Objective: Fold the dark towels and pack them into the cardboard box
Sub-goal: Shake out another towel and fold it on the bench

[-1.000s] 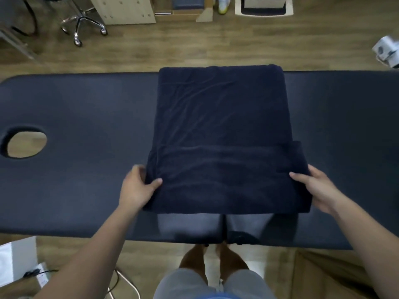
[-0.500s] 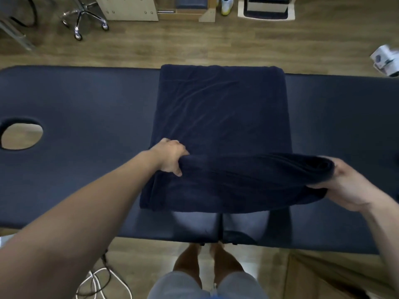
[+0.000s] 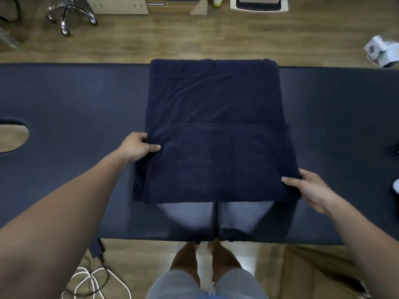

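Observation:
A dark navy towel [image 3: 213, 100] lies across the middle of the black massage table [image 3: 75, 108], its far edge hanging over the back. Its near part is folded up over itself, and the fold's edge runs across the towel's middle. My left hand [image 3: 138, 146] pinches the folded layer at its upper left corner. My right hand [image 3: 311, 188] grips the lower right corner of the fold, thumb on top. Part of the cardboard box [image 3: 317, 275] shows on the floor at the lower right.
The table has a face hole [image 3: 13, 137] at the left. White and black cables [image 3: 95, 275] lie on the wooden floor near my feet. A chair base [image 3: 69, 14] and furniture stand beyond the table, and a white device [image 3: 382, 50] sits at the far right.
Both hands lifted the towel's near portion and carried it away from me. It now lies flat with the fold's edge further up the towel. My left hand moved up to the fold's corner.

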Demonstrator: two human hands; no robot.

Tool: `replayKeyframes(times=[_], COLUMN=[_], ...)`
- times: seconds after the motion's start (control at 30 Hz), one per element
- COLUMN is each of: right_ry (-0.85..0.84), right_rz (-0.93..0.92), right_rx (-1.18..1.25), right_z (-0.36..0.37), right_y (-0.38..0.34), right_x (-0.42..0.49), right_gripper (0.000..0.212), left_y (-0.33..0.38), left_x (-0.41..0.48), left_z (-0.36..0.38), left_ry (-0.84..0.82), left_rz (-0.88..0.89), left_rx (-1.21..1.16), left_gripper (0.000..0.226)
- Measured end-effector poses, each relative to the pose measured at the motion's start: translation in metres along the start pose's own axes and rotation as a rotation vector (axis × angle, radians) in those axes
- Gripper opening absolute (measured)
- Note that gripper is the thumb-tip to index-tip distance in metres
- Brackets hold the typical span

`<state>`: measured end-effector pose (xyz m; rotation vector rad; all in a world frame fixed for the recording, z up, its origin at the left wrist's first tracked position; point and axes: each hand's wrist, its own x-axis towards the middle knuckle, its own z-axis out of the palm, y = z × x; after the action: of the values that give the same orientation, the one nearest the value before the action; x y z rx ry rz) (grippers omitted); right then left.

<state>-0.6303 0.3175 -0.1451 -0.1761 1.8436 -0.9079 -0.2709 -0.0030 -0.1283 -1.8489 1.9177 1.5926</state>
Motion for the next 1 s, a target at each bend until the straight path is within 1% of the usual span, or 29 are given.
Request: replayKeyframes(times=[0.07,0.1,0.17,0.23,0.27,0.33,0.4,0.43,0.5,0.53,0.57,0.6,0.63,0.7,0.73,0.77,0.83,0.9,1.0], right_ry=[0.034,0.064,0.137,0.204,0.232,0.286,0.298,0.288,0.271,0.269,0.269,0.268,0.258,0.253,0.274,0.312,0.391,0.392,0.319], right_rz=[-0.023,-0.033,-0.05,-0.053,-0.062,-0.079,-0.079,-0.085,-0.117,-0.136,-0.15,-0.155,-0.159,-0.146,-0.134,-0.125,-0.104,-0.069,0.023], right_rx=[0.047,0.08,0.107,0.113,0.112,0.075,0.032,0.009,-0.045,-0.054,-0.05,-0.044,-0.049,-0.076,-0.098,-0.122,-0.151,-0.111,-0.066], right_z=[-0.001,0.0,0.008,0.015,0.017,0.019,0.017,0.017,0.017,0.017,0.017,0.019,0.021,0.025,0.027,0.028,0.027,0.028,0.032], right_y=[0.009,0.014,0.021,0.023,0.023,0.024,0.031,0.031,0.026,0.021,0.017,0.013,0.011,0.016,0.02,0.023,0.031,0.036,0.034], right_x=[-0.004,-0.005,-0.009,-0.011,-0.012,-0.018,-0.022,-0.024,-0.023,-0.021,-0.02,-0.018,-0.018,-0.022,-0.024,-0.027,-0.031,-0.034,-0.033], right_gripper=[0.047,0.045,0.031,0.031,0.033,0.033,0.029,0.026,0.019,0.016,0.014,0.015,0.016,0.022,0.026,0.033,0.049,0.055,0.04], left_y=[0.007,0.006,-0.008,-0.029,-0.038,-0.054,-0.065,-0.069,-0.07,-0.07,-0.067,-0.064,-0.06,-0.058,-0.059,-0.063,-0.075,-0.085,-0.09], left_x=[-0.003,-0.006,-0.012,-0.026,-0.033,-0.044,-0.052,-0.056,-0.063,-0.066,-0.068,-0.068,-0.069,-0.072,-0.076,-0.081,-0.089,-0.092,-0.096], left_z=[0.002,0.004,0.01,0.019,0.024,0.026,0.023,0.021,0.021,0.021,0.022,0.022,0.021,0.023,0.025,0.029,0.038,0.04,0.041], left_ry=[0.037,0.069,0.097,0.036,0.023,0.094,0.162,0.148,0.014,-0.078,-0.142,-0.156,-0.122,-0.02,0.007,0.018,0.038,0.074,0.086], left_rz=[0.038,0.05,0.007,-0.114,-0.159,-0.138,-0.103,-0.102,-0.158,-0.189,-0.193,-0.171,-0.138,-0.105,-0.108,-0.12,-0.165,-0.204,-0.227], left_rx=[-0.219,-0.32,-0.406,-0.44,-0.45,-0.405,-0.406,-0.454,-0.512,-0.489,-0.435,-0.393,-0.381,-0.495,-0.565,-0.587,-0.466,-0.315,-0.24], left_gripper=[0.019,0.017,0.014,0.026,0.028,0.025,0.04,0.041,0.027,0.021,0.02,0.023,0.024,0.024,0.025,0.025,0.026,0.031,0.023])
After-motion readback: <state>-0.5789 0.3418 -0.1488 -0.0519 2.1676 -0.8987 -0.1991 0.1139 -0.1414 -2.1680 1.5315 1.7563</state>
